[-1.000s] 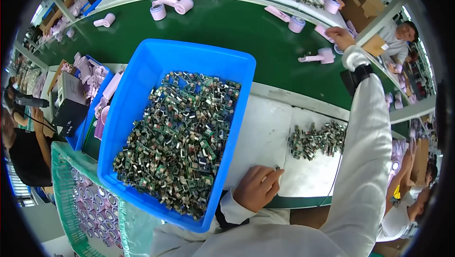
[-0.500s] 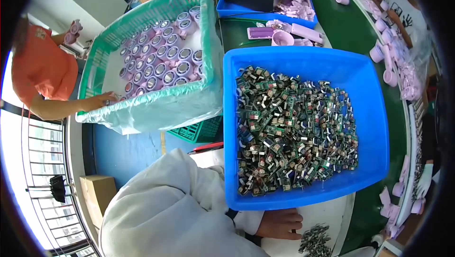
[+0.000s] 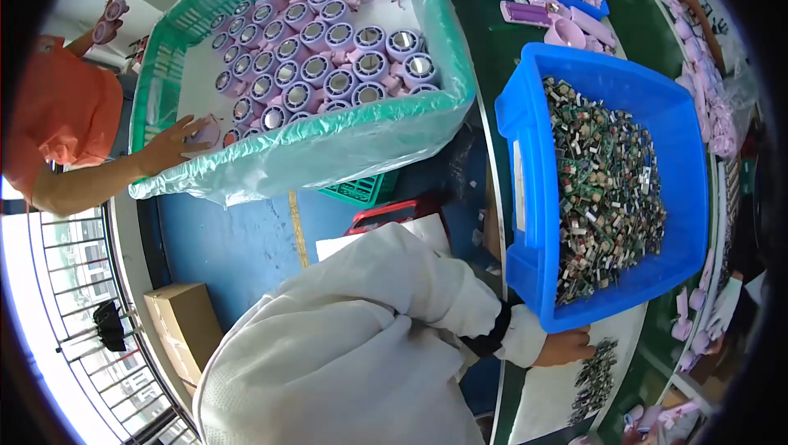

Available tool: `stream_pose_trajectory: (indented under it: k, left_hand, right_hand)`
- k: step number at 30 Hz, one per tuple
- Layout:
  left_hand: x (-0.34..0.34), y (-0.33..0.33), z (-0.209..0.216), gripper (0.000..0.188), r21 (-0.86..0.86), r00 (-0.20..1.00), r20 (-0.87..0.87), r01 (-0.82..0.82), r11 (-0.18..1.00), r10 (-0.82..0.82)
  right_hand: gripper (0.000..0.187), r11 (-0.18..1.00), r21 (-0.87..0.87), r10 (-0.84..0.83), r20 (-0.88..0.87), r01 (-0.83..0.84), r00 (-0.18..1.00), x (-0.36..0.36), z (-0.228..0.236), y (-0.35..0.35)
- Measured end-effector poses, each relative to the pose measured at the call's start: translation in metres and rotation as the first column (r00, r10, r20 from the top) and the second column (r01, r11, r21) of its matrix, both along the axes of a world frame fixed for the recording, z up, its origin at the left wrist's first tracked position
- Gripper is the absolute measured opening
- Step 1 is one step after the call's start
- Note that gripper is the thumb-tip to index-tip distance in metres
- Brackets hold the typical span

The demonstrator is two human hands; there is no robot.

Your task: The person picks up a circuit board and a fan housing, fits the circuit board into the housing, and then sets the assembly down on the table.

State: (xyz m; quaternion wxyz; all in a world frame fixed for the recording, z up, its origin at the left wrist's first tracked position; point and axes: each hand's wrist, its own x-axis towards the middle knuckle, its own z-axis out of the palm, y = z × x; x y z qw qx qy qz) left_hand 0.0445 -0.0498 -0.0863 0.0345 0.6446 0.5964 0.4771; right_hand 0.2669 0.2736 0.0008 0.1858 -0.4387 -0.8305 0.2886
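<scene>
Left hand (image 3: 566, 347) sits just below the blue bin (image 3: 538, 207), grip too hidden to tell, right hand unseen; circuit-board pile (image 3: 594, 381) lies below it too. Looks like board handling; picking calls for a fingertip pinch.

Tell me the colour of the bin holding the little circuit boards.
The bin is plain blue, seen best in the head view.

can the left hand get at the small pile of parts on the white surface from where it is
Probably yes: the left hand is right beside the pile of parts on the white surface, and nothing visible stands between them.
</scene>
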Motion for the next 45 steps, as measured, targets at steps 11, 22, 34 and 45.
stream_pose_trajectory:
  k: [11,22,34,45]
  left_hand:
    - [-0.077,-0.03,0.028,0.012,-0.004,0.983,0.074,0.167,0.986,-0.166]
    - [-0.034,-0.06,0.057,0.019,0.031,0.774,0.447,0.488,0.872,-0.449]
    - [-0.032,-0.065,0.043,0.017,-0.099,0.777,0.431,0.547,0.831,-0.459]
    - [-0.033,-0.066,0.043,0.019,-0.153,0.814,0.329,0.546,0.824,-0.478]
  right_hand:
    - [0.049,0.954,0.008,-0.292,0.246,0.299,0.924,-0.03,0.032,-0.323]
    - [0.034,0.938,0.155,-0.326,0.086,0.311,0.941,-0.074,0.036,-0.367]
    - [0.027,0.89,0.444,0.075,0.089,-0.107,0.993,-0.051,-0.022,-0.342]
    - [0.034,0.835,0.538,0.099,0.067,-0.12,0.993,-0.044,-0.033,-0.336]
